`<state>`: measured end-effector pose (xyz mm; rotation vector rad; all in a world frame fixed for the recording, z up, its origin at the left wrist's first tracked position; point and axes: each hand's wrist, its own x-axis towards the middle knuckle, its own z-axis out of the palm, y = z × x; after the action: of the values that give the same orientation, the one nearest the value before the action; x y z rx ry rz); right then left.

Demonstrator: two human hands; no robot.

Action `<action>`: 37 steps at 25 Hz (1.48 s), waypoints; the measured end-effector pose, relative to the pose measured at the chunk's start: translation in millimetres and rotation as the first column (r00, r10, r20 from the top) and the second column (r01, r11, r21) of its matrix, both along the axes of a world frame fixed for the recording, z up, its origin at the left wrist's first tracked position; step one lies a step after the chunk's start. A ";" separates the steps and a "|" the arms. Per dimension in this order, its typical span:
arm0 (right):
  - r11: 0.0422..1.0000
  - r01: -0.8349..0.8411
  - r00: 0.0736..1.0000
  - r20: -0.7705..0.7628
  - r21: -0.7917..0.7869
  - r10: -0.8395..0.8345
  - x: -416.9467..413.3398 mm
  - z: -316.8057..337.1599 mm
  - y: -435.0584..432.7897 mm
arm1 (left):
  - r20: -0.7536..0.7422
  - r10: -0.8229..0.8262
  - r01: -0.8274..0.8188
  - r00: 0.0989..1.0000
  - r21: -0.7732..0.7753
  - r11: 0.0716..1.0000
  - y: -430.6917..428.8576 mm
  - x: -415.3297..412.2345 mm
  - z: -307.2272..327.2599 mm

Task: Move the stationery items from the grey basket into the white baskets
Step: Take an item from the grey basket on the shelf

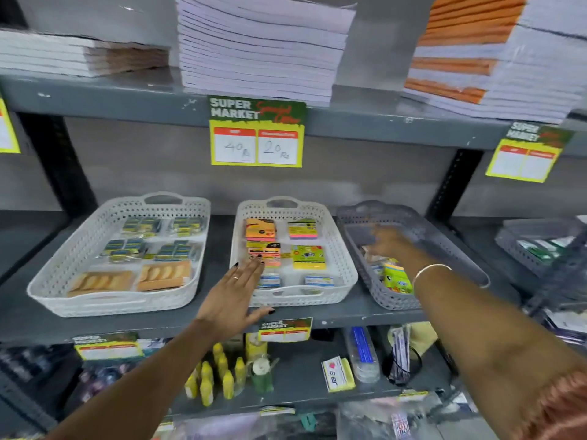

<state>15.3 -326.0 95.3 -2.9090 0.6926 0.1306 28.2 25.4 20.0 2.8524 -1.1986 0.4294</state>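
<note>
Three baskets stand in a row on a grey shelf. The left white basket holds packs of erasers and tan items. The middle white basket holds orange, yellow and green sticky-note packs. On the right, the grey basket holds a few small packs near its front. My left hand hovers flat with spread fingers over the middle basket's front left corner, holding nothing. My right hand reaches down into the grey basket, blurred, fingers over the packs; whether it grips one is unclear.
Stacks of notebooks fill the shelf above, with a price tag hanging from its edge. Below are yellow glue bottles and assorted stationery. Another grey basket stands at far right.
</note>
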 end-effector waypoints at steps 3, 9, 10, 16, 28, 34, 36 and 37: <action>0.998 0.023 0.964 -0.263 -0.052 -0.036 -29.3 -26.7 -30.8 | -0.025 0.010 -0.010 1.000 0.025 1.000 -4.1 -1.0 -6.9; 0.956 -0.041 0.941 -0.332 -0.289 -0.060 -43.7 -62.6 -47.4 | -0.018 0.018 -0.018 1.000 -0.035 0.999 -8.3 -0.9 -12.9; 0.953 -0.045 0.941 -0.333 -0.299 -0.061 -42.7 -62.2 -46.7 | -0.016 0.016 -0.016 1.000 -0.043 0.999 -8.4 -0.6 -13.9; 0.960 0.010 0.944 -0.314 -0.281 -0.102 -40.1 -58.0 -43.7 | -0.002 0.045 -0.045 0.999 -0.027 0.999 -9.8 -2.4 -12.5; 0.984 -0.119 0.992 0.026 -0.130 0.123 49.6 21.9 58.6 | -0.010 0.014 -0.014 1.000 -0.059 0.998 -8.4 -2.5 -14.8; 0.955 -0.282 0.945 -0.196 -0.089 0.261 82.6 -33.1 99.2 | 0.010 -0.011 0.012 1.000 -0.118 0.993 -8.9 2.7 -22.1; 0.955 -0.284 0.935 -0.245 -0.089 0.256 86.1 -46.2 100.3 | 0.018 -0.007 0.009 1.000 -0.122 0.992 -9.1 3.3 -22.9; 0.953 -0.289 0.930 -0.262 -0.091 0.257 86.4 -49.9 100.7 | 0.018 -0.006 0.008 1.000 -0.124 0.992 -9.3 3.2 -22.6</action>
<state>101.7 -225.4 45.4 -3.1319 0.3298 0.5065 31.4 16.0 -2.6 2.7440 -1.1414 0.5105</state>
